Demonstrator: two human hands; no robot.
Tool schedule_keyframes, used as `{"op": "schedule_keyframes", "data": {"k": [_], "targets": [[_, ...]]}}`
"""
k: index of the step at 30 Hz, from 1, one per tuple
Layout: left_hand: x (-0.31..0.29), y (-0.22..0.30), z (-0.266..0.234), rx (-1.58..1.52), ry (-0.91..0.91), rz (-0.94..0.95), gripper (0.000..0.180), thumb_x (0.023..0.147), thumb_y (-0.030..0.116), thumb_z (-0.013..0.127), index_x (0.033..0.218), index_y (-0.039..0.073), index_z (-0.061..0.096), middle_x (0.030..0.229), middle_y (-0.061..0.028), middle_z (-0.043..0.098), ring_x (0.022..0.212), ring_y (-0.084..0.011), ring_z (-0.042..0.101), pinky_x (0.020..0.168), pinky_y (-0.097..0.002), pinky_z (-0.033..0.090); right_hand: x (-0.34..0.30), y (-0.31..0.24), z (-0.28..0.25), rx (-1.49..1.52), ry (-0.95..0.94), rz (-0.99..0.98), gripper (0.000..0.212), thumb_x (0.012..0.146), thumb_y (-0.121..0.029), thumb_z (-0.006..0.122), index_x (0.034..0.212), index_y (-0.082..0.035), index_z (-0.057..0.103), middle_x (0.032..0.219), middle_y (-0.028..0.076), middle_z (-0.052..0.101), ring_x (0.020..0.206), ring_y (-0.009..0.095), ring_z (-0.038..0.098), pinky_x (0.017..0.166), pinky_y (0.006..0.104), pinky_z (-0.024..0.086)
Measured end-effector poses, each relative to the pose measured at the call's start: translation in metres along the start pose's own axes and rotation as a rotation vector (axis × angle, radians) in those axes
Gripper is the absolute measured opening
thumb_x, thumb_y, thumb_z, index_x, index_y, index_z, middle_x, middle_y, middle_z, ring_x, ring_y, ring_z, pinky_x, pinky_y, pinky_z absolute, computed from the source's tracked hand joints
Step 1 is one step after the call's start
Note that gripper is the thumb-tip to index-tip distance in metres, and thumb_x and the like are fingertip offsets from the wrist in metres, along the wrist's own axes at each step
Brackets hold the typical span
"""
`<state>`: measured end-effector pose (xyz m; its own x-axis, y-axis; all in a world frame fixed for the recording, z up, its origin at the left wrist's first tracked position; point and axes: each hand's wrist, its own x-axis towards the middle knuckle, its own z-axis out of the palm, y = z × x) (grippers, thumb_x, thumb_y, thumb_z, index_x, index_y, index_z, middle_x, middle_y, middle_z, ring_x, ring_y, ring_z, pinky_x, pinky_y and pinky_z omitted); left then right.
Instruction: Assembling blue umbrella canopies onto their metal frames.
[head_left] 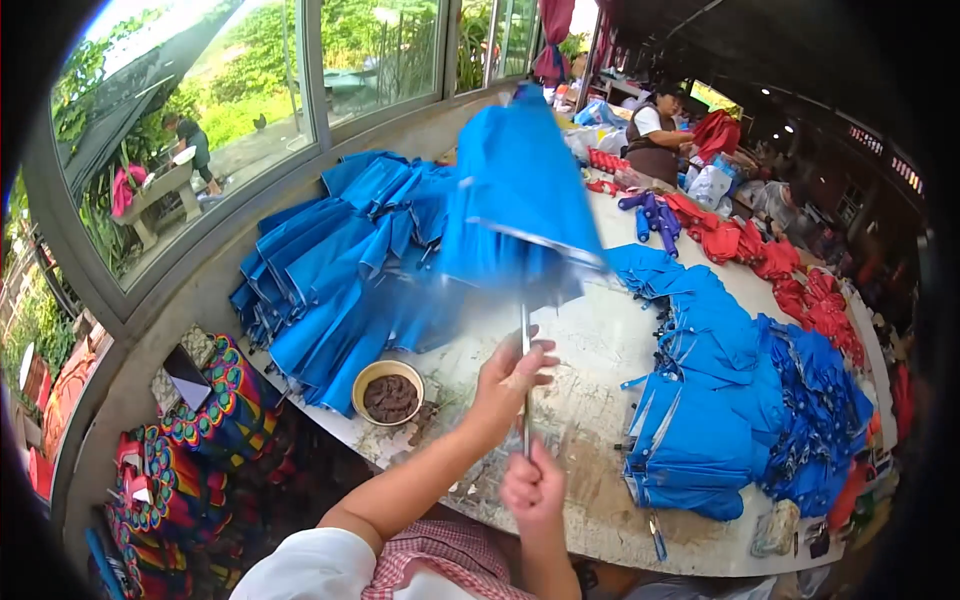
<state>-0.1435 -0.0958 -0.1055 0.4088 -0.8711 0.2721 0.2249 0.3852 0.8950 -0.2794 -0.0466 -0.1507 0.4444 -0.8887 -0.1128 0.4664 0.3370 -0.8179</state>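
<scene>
A blue umbrella (520, 185) stands upright before me, its cloth hanging partly folded and its lower edge blurred by motion. My left hand (508, 385) is around the bare metal shaft just below the cloth, fingers loosely curled. Lower down, my right hand (535, 488) is closed in a fist at the shaft's bottom end. Left of the umbrella lies a fanned pile of blue umbrellas (330, 265). To the right, more folded blue umbrellas (695, 440) lie in a row. A bowl of dark brown paste (390, 392) sits near my left forearm.
The worn white table (590, 400) curves around me. Darker blue umbrellas (815, 420), red ones (735, 240) and purple ones (652, 218) lie along its right side. A small tool (657, 537) rests near the front edge. Colourful patterned bundles (215, 410) stand lower left. Another person (655, 135) works far back.
</scene>
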Motion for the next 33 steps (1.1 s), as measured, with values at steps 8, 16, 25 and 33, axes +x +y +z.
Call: {"op": "schedule_keyframes", "data": {"k": [8,16,25,33], "targets": [[-0.028,0.041,-0.019,-0.284,0.145,-0.015,0.030,0.091,0.029,0.048,0.101,0.001,0.052,0.076,-0.0067,0.057,0.055,-0.0121,0.053,0.048,-0.0223,0.041,-0.076,0.051,0.039,-0.575,0.033,-0.504,0.034,0.094,-0.018,0.040,0.123,-0.002,0.046,0.053,-0.004,0.031,0.035,0.006,0.028,0.033,0.0216,0.025],[-0.014,0.079,-0.026,-1.013,-0.150,-0.291,0.026,0.089,0.030,0.050,0.095,0.005,0.054,0.073,-0.0050,0.055,0.055,-0.0131,0.052,0.047,-0.0231,0.041,-0.126,-0.010,0.054,0.083,-0.329,-0.016,0.035,0.094,-0.018,0.038,0.124,-0.001,0.044,0.051,-0.003,0.031,0.033,0.006,0.027,0.032,0.0210,0.023],[0.077,0.210,-0.013,-0.491,-0.250,0.292,0.033,0.094,0.026,0.036,0.080,0.002,0.054,0.061,-0.0060,0.055,0.047,-0.0147,0.050,0.041,-0.0254,0.039,-0.225,-0.054,0.019,-0.054,-0.338,0.025,0.036,0.094,-0.016,0.038,0.126,-0.001,0.041,0.048,-0.004,0.028,0.033,0.005,0.024,0.032,0.0210,0.022],[-0.051,0.175,0.064,-0.595,-0.194,0.043,0.028,0.092,0.025,0.043,0.087,0.000,0.054,0.076,-0.0122,0.061,0.068,-0.0211,0.061,0.058,-0.0300,0.049,-0.290,-0.050,-0.019,-0.084,-0.338,0.004,0.037,0.094,-0.019,0.038,0.127,-0.001,0.040,0.049,-0.004,0.027,0.033,0.005,0.024,0.032,0.0205,0.022]]}}
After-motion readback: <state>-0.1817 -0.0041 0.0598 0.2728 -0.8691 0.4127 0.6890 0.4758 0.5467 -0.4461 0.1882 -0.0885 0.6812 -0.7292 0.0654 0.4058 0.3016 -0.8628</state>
